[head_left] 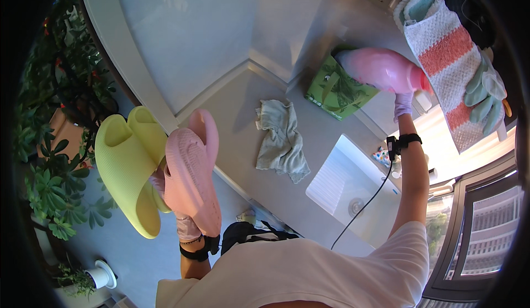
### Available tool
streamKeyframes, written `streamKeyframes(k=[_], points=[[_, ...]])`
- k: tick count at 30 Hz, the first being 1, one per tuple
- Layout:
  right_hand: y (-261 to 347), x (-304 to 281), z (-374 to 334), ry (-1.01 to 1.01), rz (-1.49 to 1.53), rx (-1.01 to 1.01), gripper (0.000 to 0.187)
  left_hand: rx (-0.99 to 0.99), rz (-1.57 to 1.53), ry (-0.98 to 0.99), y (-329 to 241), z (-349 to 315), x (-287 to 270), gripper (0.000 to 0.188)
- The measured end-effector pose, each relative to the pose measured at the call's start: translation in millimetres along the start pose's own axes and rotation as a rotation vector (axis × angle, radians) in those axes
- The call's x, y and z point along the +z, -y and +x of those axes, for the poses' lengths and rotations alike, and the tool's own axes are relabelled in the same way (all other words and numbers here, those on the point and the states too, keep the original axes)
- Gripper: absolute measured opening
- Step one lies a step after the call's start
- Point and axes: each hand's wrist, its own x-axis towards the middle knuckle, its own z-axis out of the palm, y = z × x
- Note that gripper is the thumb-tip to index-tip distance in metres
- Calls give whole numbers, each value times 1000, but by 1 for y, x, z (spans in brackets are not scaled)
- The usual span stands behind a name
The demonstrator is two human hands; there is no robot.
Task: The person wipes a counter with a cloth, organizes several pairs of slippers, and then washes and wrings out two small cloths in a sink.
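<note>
My left hand [189,228], in a pale purple glove, is closed around two pairs of slippers above the floor at the left. Its fingers are mostly hidden behind a pink pair [193,170] and a yellow-green pair [126,162]. At the far right, my right hand [403,105], gloved the same way, grips a large pink bottle [381,69] with a red cap [424,80]. The bottle tilts across the opening of a green printed bag [338,90] on the counter. Its body hides my right fingers.
A crumpled grey-green cloth [280,138] lies on the grey counter [234,112]. Right of it is a white sink [337,184] with a ribbed slope. A striped towel [450,59] and pale rubber gloves [487,93] hang at upper right. Leafy plants [52,197] line the left.
</note>
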Motion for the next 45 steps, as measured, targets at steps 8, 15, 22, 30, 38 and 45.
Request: streamKeyframes(k=[8, 15, 22, 30, 38, 45], points=[[91, 25, 32, 358, -167, 583, 47, -1, -65, 4, 0, -1, 7, 81], [84, 54, 17, 51, -439, 686, 70, -34, -183, 22, 8, 6, 17, 82], [155, 81, -81, 49, 682, 1480, 70, 85, 76, 93, 4, 8, 14, 61], [316, 134, -205, 1107, 5, 207, 84, 329, 771, -37, -62, -51, -28, 55], [365, 216, -252, 1174, 258, -263, 70, 529, 1125, -222, -86, -82, -47, 55], [307, 381, -156, 1028, 306, -2, 53, 577, 1255, -288, -88, -75, -47, 56]])
